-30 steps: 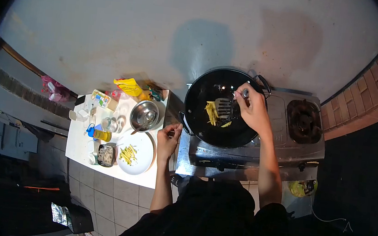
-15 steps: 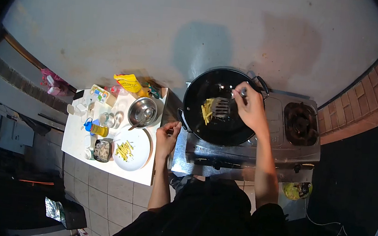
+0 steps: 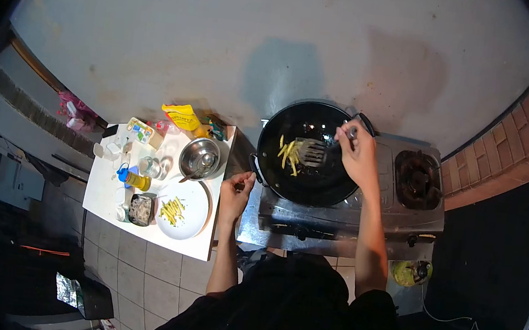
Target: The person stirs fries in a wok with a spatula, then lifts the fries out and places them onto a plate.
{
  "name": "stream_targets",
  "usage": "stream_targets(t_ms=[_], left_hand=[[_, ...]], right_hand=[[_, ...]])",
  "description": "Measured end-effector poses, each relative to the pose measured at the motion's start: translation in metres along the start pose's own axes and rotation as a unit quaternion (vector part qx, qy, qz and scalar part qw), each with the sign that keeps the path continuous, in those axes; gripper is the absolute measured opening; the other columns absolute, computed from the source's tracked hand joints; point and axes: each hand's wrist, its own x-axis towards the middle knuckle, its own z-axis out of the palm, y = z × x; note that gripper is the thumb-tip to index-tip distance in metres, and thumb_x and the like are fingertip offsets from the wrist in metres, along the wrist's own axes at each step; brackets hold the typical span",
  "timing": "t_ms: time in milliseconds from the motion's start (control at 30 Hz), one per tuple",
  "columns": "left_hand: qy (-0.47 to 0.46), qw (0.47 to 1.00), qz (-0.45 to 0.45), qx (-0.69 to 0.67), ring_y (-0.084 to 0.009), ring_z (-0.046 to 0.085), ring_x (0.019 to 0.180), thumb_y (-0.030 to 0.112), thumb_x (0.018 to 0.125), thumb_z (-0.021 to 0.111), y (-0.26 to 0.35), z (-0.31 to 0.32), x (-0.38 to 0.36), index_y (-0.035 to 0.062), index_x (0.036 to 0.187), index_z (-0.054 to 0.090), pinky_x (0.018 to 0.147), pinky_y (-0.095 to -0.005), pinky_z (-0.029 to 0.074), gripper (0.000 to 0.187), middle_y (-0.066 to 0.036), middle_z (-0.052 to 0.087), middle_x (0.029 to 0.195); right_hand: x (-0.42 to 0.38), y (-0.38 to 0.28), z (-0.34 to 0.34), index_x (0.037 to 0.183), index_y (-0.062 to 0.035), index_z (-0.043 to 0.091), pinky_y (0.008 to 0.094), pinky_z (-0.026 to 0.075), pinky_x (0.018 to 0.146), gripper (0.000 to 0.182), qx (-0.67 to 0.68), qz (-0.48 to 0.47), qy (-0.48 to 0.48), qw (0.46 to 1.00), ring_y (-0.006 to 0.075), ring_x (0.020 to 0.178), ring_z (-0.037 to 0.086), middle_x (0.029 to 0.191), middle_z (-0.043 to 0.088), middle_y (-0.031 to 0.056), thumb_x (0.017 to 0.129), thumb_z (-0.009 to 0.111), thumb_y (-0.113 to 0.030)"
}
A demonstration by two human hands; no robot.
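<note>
While the right hand (image 3: 359,157) is gripping the slotted spatula (image 3: 313,153), seemingly for control, yellow strips (image 3: 290,155) are lying beside it inside the wok (image 3: 297,188), near the stove's (image 3: 336,221) left edge; the left hand (image 3: 235,195) is curling by the wok's left handle (image 3: 254,163), perhaps for steadying, its grip unclear.

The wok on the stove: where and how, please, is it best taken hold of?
I would take the wok by its near-left handle and far-right handle together, coming from left and right, since they jut from opposite sides of the round rim; one alone could let it tip and spill the food.
</note>
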Motion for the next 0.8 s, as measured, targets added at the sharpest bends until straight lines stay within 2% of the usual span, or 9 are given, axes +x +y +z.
stream_targets(t_ms=[100, 167, 267, 400, 467, 567, 600, 667, 800], left_hand=[[0.013, 0.999, 0.029, -0.007, -0.0124, 0.057, 0.078, 0.024, 0.087, 0.062, -0.006, 0.002, 0.0, -0.0048, 0.098, 0.065, 0.075, -0.0271, 0.045, 0.031, -0.01, 0.066, 0.081], [0.045, 0.997, 0.069, 0.004, -0.0078, 0.053, 0.06, 0.02, 0.085, 0.065, -0.011, 0.005, 0.003, -0.0042, 0.095, 0.066, 0.057, -0.0226, 0.043, 0.027, -0.006, 0.062, 0.07], [0.037, 0.995, 0.088, -0.003, -0.0072, 0.051, 0.059, 0.02, 0.085, 0.065, -0.011, 0.005, 0.004, -0.0047, 0.094, 0.066, 0.056, -0.0221, 0.042, 0.027, -0.004, 0.06, 0.067], [0.014, 0.997, 0.069, -0.017, -0.0063, 0.049, 0.058, 0.02, 0.085, 0.065, -0.01, 0.004, 0.005, -0.0048, 0.093, 0.066, 0.056, -0.0212, 0.041, 0.026, -0.003, 0.058, 0.065], [0.002, 0.999, 0.032, 0.005, -0.0117, 0.057, 0.074, 0.021, 0.087, 0.061, -0.003, 0.002, 0.003, -0.0051, 0.095, 0.065, 0.074, -0.0275, 0.044, 0.027, -0.007, 0.065, 0.076], [0.002, 1.0, 0.03, 0.007, -0.011, 0.056, 0.072, 0.02, 0.088, 0.06, -0.001, 0.002, 0.003, -0.0049, 0.093, 0.065, 0.073, -0.0271, 0.044, 0.026, -0.007, 0.065, 0.075], [0.001, 0.999, 0.031, 0.007, -0.011, 0.056, 0.072, 0.02, 0.088, 0.06, -0.008, 0.003, 0.005, -0.0049, 0.093, 0.065, 0.073, -0.0271, 0.044, 0.026, -0.007, 0.065, 0.075], [0.027, 0.996, 0.086, -0.019, -0.007, 0.05, 0.059, 0.018, 0.084, 0.065, -0.028, 0.007, 0.014, -0.0048, 0.091, 0.066, 0.057, -0.022, 0.041, 0.024, -0.004, 0.059, 0.065], [0.031, 0.996, 0.088, -0.014, -0.0076, 0.05, 0.06, 0.018, 0.084, 0.065, -0.02, 0.007, 0.011, -0.005, 0.089, 0.066, 0.058, -0.0226, 0.042, 0.023, -0.004, 0.058, 0.064]], right_hand=[[-0.01, 0.003, -0.007, 0.079, -0.0012, 0.051, 0.029, 0.032, 0.045, 0.012, -0.041, 0.011, -0.002, 0.999, 0.0111, 0.047, 0.04, 0.053, 0.043, 0.0077, 0.086, 0.058, -0.008], [-0.013, 0.003, 0.001, 0.08, -0.001, 0.051, 0.031, 0.034, 0.045, 0.01, -0.093, 0.029, -0.009, 0.995, 0.0172, 0.044, 0.044, 0.055, 0.046, 0.014, 0.085, 0.057, -0.007], [-0.006, -0.003, 0.02, 0.081, 0.0002, 0.05, 0.0308, 0.035, 0.047, 0.01, -0.081, 0.007, -0.024, 0.996, 0.0188, 0.047, 0.046, 0.059, 0.046, 0.0174, 0.085, 0.057, -0.006], [0.007, -0.022, 0.015, 0.081, 0.0004, 0.05, 0.0308, 0.035, 0.048, 0.012, -0.051, 0.03, -0.04, 0.997, 0.0142, 0.049, 0.047, 0.06, 0.049, 0.0153, 0.085, 0.059, -0.007], [0.009, -0.013, 0.013, 0.08, 0.0007, 0.05, 0.0286, 0.036, 0.048, 0.013, -0.031, 0.024, -0.021, 0.999, 0.0118, 0.05, 0.049, 0.06, 0.051, 0.0122, 0.085, 0.059, -0.007], [0.002, 0.004, 0.025, 0.08, 0.0008, 0.05, 0.0264, 0.038, 0.049, 0.013, -0.005, 0.017, 0.05, 0.999, 0.0109, 0.051, 0.05, 0.061, 0.054, 0.0103, 0.086, 0.058, -0.007], [-0.002, 0.016, 0.027, 0.079, 0.0004, 0.051, 0.0263, 0.04, 0.05, 0.012, -0.03, 0.039, 0.046, 0.998, 0.0105, 0.053, 0.053, 0.063, 0.057, 0.0099, 0.086, 0.058, -0.007], [-0.016, 0.022, 0.024, 0.08, 0.0, 0.051, 0.0266, 0.04, 0.05, 0.011, -0.024, 0.042, 0.042, 0.998, 0.0105, 0.054, 0.053, 0.064, 0.058, 0.0095, 0.086, 0.058, -0.007], [-0.039, 0.032, -0.002, 0.081, -0.001, 0.052, 0.0245, 0.041, 0.053, 0.01, -0.002, 0.097, 0.024, 0.995, 0.0087, 0.058, 0.054, 0.065, 0.06, 0.0064, 0.087, 0.057, -0.008]])
